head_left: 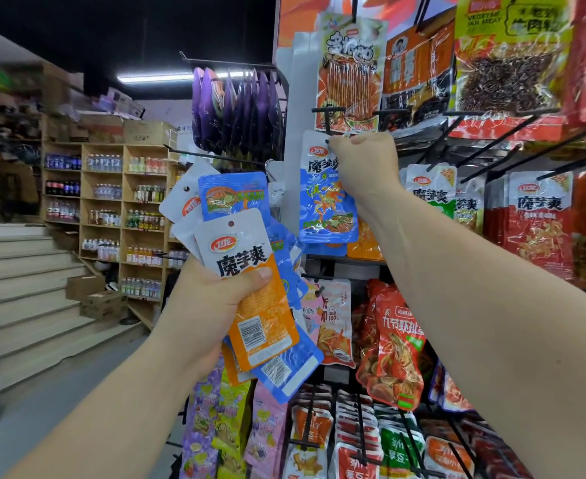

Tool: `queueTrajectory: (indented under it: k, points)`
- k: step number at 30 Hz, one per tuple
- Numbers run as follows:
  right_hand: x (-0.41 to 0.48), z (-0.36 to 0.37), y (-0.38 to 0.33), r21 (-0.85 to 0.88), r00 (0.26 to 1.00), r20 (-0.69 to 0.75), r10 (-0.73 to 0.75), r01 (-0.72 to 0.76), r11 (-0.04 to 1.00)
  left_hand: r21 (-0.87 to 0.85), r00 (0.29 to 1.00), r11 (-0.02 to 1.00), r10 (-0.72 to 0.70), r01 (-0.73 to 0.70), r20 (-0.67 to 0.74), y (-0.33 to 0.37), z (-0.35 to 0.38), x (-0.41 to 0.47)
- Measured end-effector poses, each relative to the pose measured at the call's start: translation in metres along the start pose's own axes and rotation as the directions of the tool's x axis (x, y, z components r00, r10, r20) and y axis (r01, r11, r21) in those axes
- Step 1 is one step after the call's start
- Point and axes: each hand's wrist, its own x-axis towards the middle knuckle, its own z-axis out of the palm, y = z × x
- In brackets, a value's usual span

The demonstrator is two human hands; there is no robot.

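My left hand (pixel 215 295) grips a fanned bunch of snack packets (pixel 250 271), blue ones and orange ones with white tops and punched holes, thumb pressed across the front orange packet. My right hand (pixel 365 164) is raised at the display rack and pinches the white top of a blue snack packet (pixel 326 205) right at the tip of a black peg hook (pixel 329 114). That packet hangs down below my fingers, with an orange packet partly hidden behind it.
The rack on the right is packed with hanging snack bags on black hooks, such as a red shrimp-print bag (pixel 398 347) and purple bags (pixel 236 108). Wooden shelves of bottled drinks (pixel 118 209) stand at the left. Stairs (pixel 25 271) with cardboard boxes (pixel 101 299) rise beyond.
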Motion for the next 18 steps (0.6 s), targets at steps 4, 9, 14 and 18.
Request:
queueTrajectory:
  k: [4, 9, 14, 18]
  points:
    - [-0.004, -0.002, 0.000, 0.003, 0.998, 0.031, -0.055, 0.055, 0.998, 0.013, 1.000, 1.000, 0.021, -0.021, 0.016, 0.003, 0.002, -0.002]
    - [-0.009, 0.005, -0.003, -0.034, 0.994, -0.003, -0.107, 0.107, 0.994, 0.011, 1.000, 1.000, 0.025, -0.025, 0.013, 0.005, 0.003, -0.003]
    - [-0.010, 0.002, -0.001, -0.075, 0.986, -0.077, -0.145, 0.139, 0.987, 0.008, 0.999, 0.999, 0.037, -0.037, 0.008, 0.006, 0.002, -0.006]
    - [-0.011, -0.004, 0.007, -0.086, 0.980, -0.088, -0.177, 0.170, 0.982, 0.017, 0.999, 0.999, 0.040, -0.040, 0.009, 0.005, 0.001, -0.006]
